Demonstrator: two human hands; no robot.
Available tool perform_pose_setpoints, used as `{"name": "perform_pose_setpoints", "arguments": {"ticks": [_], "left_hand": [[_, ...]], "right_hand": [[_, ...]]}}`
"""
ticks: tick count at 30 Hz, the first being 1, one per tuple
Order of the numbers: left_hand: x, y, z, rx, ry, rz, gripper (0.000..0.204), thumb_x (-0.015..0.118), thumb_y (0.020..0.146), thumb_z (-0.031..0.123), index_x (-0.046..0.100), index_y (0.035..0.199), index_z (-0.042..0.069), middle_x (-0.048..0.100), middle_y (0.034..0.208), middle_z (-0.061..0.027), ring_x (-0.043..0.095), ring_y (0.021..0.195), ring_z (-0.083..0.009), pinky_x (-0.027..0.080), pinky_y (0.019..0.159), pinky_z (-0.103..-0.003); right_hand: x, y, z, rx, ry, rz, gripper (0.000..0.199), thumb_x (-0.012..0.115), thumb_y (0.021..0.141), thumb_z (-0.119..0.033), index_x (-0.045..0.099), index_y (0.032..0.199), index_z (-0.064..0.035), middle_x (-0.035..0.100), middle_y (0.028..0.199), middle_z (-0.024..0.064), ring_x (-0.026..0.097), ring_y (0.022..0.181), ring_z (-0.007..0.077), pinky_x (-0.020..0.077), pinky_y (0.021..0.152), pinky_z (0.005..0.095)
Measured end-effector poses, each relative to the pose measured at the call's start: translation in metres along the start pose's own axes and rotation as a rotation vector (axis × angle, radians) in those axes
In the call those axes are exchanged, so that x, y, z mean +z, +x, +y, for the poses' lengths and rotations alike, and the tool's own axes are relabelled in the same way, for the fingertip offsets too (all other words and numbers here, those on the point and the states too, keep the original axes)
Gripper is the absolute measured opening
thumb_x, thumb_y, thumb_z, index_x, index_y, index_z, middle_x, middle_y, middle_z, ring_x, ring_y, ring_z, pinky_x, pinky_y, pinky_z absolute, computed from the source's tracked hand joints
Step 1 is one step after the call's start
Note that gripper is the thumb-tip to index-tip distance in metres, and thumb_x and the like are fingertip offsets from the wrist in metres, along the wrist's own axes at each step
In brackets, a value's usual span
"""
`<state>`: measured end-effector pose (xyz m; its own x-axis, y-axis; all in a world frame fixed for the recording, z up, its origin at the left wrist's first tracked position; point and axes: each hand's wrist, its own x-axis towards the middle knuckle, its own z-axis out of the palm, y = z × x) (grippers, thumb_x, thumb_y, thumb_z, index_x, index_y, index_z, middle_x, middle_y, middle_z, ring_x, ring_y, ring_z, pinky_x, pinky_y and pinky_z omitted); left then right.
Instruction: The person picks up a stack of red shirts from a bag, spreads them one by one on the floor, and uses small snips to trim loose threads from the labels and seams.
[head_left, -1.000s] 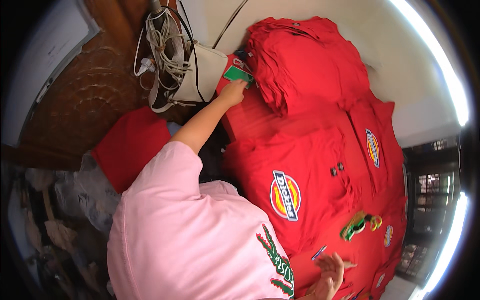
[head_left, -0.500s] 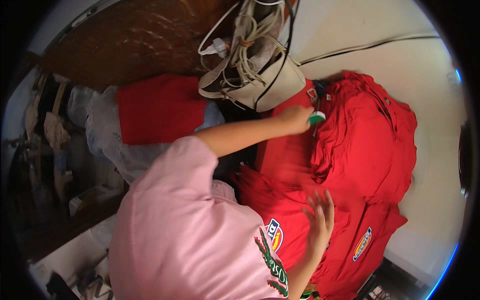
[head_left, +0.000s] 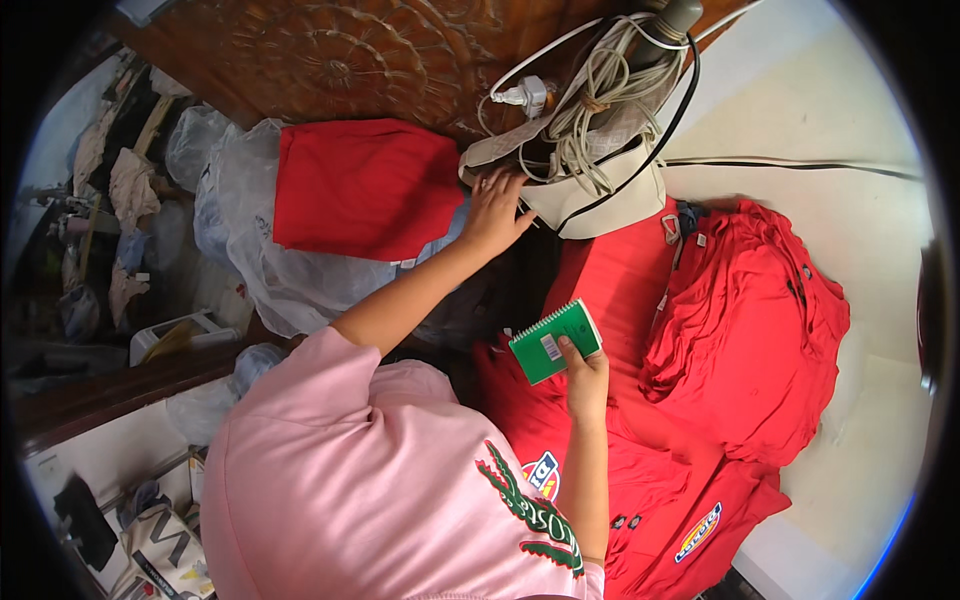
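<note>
A small green spiral notebook point(head_left: 548, 345) with a white label is held in my right hand point(head_left: 588, 375), thumb on top of its cover. My left hand point(head_left: 495, 212) reaches forward, its fingers apart and at the left end of a cream handbag point(head_left: 610, 195); I cannot tell how firmly they touch it. Coiled pale cable point(head_left: 600, 95) rests on the bag. Red garments point(head_left: 745, 340) lie heaped to the right of my right hand, with more red cloth point(head_left: 650, 480) nearer me.
Folded red fabric point(head_left: 365, 190) lies on a clear plastic bag point(head_left: 270, 280) at the left. Behind stands a carved wooden panel point(head_left: 340, 65). A black cord point(head_left: 790, 163) runs along the pale wall at right. A printed tote bag point(head_left: 165, 545) is at lower left.
The green notebook has passed from my left hand to my right and moved nearer me. My left hand has gone leftward to the handbag. The view has shifted slightly.
</note>
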<state>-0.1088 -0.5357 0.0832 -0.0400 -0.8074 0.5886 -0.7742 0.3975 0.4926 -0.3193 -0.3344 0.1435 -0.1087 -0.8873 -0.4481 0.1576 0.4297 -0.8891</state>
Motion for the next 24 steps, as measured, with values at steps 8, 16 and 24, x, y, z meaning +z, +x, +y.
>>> {"name": "perform_pose_setpoints", "arguments": {"ticks": [8, 16, 24], "left_hand": [[-0.052, 0.014, -0.007, 0.359, -0.137, -0.273, 0.010, 0.065, 0.081, 0.004, 0.065, 0.086, 0.012, 0.059, 0.089, -0.0034, 0.064, 0.095, -0.0221, 0.036, 0.107, -0.048], [-0.155, 0.001, -0.020, 0.502, -0.057, -0.496, 0.006, 0.067, 0.079, 0.007, 0.068, 0.081, 0.013, 0.059, 0.089, -0.0012, 0.063, 0.092, -0.0211, 0.037, 0.107, -0.047], [-0.206, -0.058, -0.049, 0.417, -0.012, -0.566, 0.009, 0.066, 0.076, 0.004, 0.067, 0.074, 0.013, 0.059, 0.084, -0.0018, 0.063, 0.091, -0.0215, 0.038, 0.103, -0.045]], "right_hand": [[-0.003, -0.001, -0.029, -0.178, 0.061, -0.071, 0.033, 0.055, 0.098, 0.002, 0.061, 0.130, 0.0007, 0.067, 0.118, 0.0058, 0.063, 0.110, 0.0135, 0.0512, 0.096, 0.0290], [0.105, 0.027, -0.139, -0.651, -0.200, -0.266, 0.019, 0.059, 0.094, 0.006, 0.062, 0.112, 0.0002, 0.064, 0.103, 0.0019, 0.058, 0.094, 0.0078, 0.0462, 0.082, 0.0221], [0.152, 0.080, -0.075, -0.367, -0.060, -0.539, 0.027, 0.058, 0.089, 0.009, 0.064, 0.113, -0.0026, 0.064, 0.096, -0.0034, 0.058, 0.090, 0.0048, 0.0483, 0.082, 0.0229]]}}
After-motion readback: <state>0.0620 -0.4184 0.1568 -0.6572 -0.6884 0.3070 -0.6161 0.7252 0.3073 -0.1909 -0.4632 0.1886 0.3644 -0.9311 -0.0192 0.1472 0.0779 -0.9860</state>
